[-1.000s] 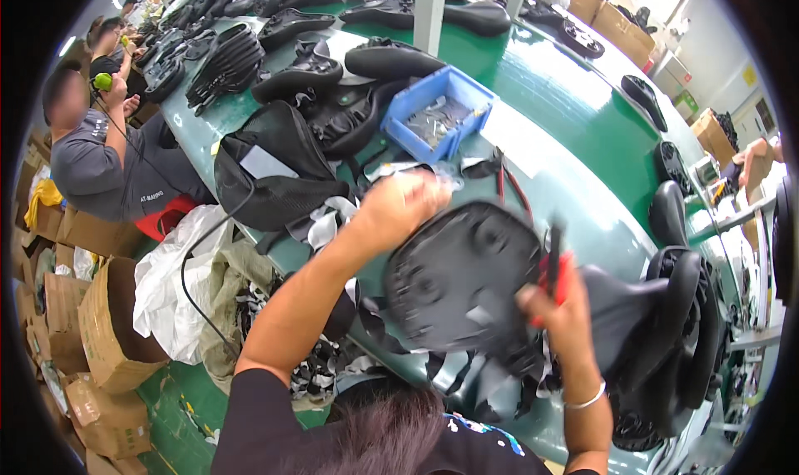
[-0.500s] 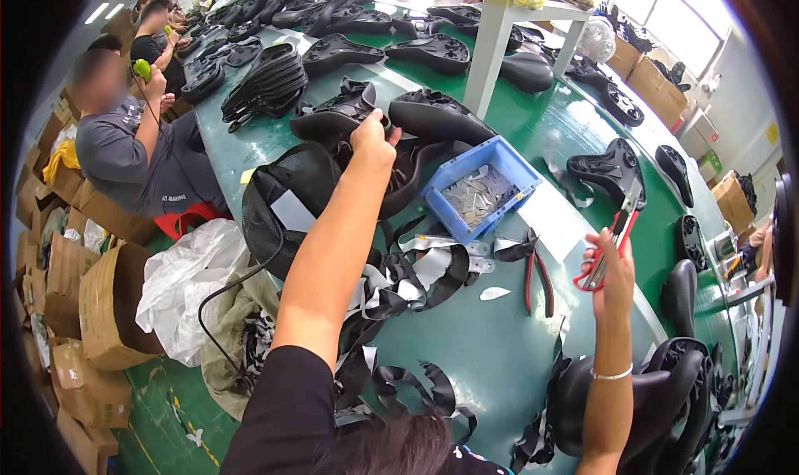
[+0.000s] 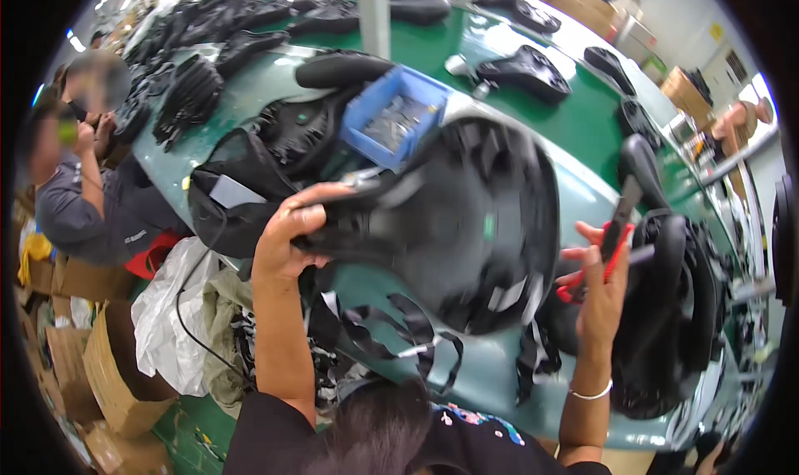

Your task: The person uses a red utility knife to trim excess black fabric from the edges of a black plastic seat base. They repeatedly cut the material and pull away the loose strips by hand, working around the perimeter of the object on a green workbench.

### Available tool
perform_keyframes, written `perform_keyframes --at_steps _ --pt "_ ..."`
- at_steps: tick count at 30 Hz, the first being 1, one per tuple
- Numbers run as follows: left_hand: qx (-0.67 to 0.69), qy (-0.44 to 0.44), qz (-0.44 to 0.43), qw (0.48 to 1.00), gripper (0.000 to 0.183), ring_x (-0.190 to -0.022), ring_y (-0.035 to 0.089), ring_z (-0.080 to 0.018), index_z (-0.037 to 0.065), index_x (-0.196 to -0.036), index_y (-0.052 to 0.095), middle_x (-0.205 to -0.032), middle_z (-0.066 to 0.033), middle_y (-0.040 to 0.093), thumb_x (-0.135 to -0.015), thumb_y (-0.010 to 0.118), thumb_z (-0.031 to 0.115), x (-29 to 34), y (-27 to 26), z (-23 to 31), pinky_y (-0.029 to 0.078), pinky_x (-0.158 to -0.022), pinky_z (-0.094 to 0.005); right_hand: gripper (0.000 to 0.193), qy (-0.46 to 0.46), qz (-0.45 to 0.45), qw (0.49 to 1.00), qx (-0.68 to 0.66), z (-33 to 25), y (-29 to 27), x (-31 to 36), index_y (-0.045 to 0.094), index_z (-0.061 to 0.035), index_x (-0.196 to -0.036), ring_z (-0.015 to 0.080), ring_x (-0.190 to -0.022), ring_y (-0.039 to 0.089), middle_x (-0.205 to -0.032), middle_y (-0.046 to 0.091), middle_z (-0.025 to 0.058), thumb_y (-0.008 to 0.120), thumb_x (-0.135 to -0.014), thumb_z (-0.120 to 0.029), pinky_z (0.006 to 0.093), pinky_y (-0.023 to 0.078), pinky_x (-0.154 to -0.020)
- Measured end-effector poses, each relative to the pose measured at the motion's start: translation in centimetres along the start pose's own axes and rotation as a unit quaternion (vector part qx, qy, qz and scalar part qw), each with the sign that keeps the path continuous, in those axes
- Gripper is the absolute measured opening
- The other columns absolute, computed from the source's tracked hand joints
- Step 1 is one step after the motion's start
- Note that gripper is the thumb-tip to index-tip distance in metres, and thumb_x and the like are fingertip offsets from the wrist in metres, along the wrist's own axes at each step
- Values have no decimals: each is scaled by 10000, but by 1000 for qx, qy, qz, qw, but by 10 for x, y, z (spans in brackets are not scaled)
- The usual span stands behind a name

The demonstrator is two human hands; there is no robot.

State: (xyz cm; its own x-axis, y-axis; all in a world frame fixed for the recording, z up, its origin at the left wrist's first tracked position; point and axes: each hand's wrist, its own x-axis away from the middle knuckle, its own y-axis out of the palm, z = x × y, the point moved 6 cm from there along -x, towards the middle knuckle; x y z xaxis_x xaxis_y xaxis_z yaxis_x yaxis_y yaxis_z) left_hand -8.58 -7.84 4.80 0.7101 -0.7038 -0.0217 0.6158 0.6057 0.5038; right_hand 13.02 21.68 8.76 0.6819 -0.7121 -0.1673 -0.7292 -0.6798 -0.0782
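A black bicycle saddle (image 3: 433, 225), blurred by motion, is held over the table in front of me with its underside showing. My left hand (image 3: 285, 230) is closed around its narrow nose, thumb on top. In my right hand (image 3: 595, 304) are red-handled scissors (image 3: 614, 242), dark blades pointing up and away. Some fingers of that hand are spread, and it sits just right of the saddle's wide end, apart from it. A blue bin (image 3: 366, 146) with small flat metal pieces stands behind the saddle. Black trimmed strips (image 3: 399, 321) lie below it.
More saddles (image 3: 666, 309) are heaped at the right. Others, including a stack (image 3: 187, 96), line the far side beside a white post (image 3: 374, 17). Cardboard boxes (image 3: 125, 367) and a white plastic bag (image 3: 175, 325) stand at the left, where a co-worker (image 3: 91, 200) sits.
My left hand has brought the saddle from the far side of the table toward me. My right hand stays at the right with the scissors. The view has shifted.
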Motion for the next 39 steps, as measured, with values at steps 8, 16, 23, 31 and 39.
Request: perform_keyframes --at_steps 8,16,23,31,39 --pt "14 -123 68 990 510 -992 623 -208 -33 -1246 506 -1129 -129 631 -930 569 362 28 27 -116 484 -907 -341 291 234 -61 968 62 89 -9 140 542 -28 -1156 73 -606 549 -800 582 9 639 -896 -117 243 489 -547" --pt "-200 -190 -33 961 465 -766 607 -110 -34 -1184 514 -958 -73 609 -829 660 228 -13 90 -88 517 -676 -247 614 -252 -269 840 397 21 -21 112 472 -132 -1368 260 -680 615 -882 607 120 653 -791 -25 351 500 -596" --pt "-341 -157 -57 925 365 -706 549 -81 -24 -1073 560 -877 -29 591 -808 624 219 -35 97 -89 480 -633 -237 617 -195 -305 740 567 34 -26 124 450 -140 -1399 216 -505 510 -666 480 72 649 -819 -81 359 420 -455" --pt "-278 -92 123 948 409 -772 550 -101 -18 -1147 520 -930 -56 581 -826 632 208 33 65 -87 471 -698 -248 620 91 -216 912 338 48 -23 201 354 -53 -1419 390 -797 660 -1091 632 249 604 -854 -5 432 526 -674" --pt "-177 -99 200 959 497 -842 552 -123 -46 -1150 512 -991 -82 589 -796 705 245 57 55 -95 468 -775 -273 586 -104 -143 961 214 36 27 91 451 -4 -1324 140 -791 627 -1101 641 127 687 -788 -10 284 514 -697"
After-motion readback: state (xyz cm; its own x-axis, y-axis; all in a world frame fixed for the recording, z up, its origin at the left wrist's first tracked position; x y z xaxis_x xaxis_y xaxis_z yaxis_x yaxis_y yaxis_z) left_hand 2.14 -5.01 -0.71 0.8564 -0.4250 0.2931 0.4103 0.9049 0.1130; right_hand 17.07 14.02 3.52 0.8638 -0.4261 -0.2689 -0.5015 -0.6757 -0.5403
